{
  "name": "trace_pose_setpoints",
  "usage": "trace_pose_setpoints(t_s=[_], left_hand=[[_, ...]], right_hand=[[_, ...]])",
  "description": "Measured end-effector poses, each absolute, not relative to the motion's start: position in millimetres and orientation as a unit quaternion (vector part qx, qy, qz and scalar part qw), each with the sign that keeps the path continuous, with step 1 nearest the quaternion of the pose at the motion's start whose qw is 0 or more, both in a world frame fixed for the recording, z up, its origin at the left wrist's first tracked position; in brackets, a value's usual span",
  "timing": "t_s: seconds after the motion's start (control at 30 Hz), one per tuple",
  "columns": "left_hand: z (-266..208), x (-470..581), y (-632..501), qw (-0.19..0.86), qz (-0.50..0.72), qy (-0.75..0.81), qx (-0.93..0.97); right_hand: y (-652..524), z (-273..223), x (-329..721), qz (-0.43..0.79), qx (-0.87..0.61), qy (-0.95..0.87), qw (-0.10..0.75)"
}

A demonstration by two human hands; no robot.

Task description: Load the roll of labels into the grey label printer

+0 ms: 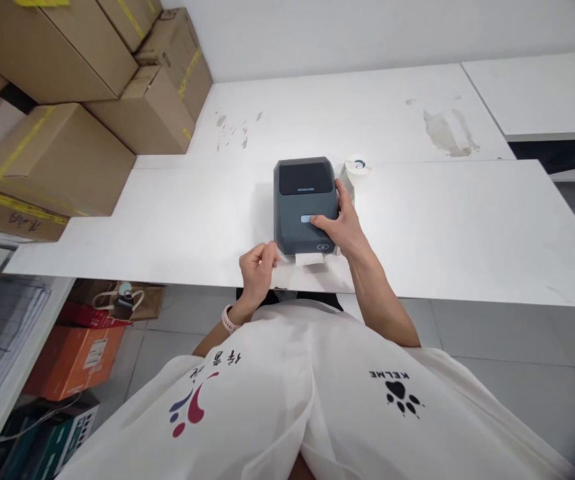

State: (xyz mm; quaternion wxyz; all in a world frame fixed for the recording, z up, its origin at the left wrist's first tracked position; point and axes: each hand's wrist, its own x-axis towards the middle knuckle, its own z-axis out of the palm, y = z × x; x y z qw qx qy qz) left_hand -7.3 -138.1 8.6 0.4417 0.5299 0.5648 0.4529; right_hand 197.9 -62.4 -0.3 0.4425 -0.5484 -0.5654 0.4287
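A dark grey label printer (297,233) stands on the white table, with a black panel at its far end and a pale button on top. A white label strip (310,259) sticks out of its near side. My right hand (343,225) grips the printer's right side, thumb on the pale button and fingers along the edge. Close to the near left corner of the printer, my left hand (258,267) is closed with its fingers curled; I see nothing in it. Just behind the printer's right side lies a white label roll (357,165), from which a band of labels runs down beside the printer.
Stacked cardboard boxes (62,157) fill the left end of the white table (442,233). A wall (367,33) runs along the back. Below on the left are a shelf (42,333) and an orange box (74,360) on the tiled floor.
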Motion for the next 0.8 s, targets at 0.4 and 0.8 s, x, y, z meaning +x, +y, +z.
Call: trace_pose_setpoints(t_s=[0.4,0.8], left_hand=[[29,-5,-111,0.475,0.500,0.483,0.540],[-2,12,-7,0.465,0.421,0.545,0.556]], right_hand=[[-110,18,210,0.420,-0.489,-0.575,0.504],[33,85,210,0.238,-0.472,-0.684,0.503]])
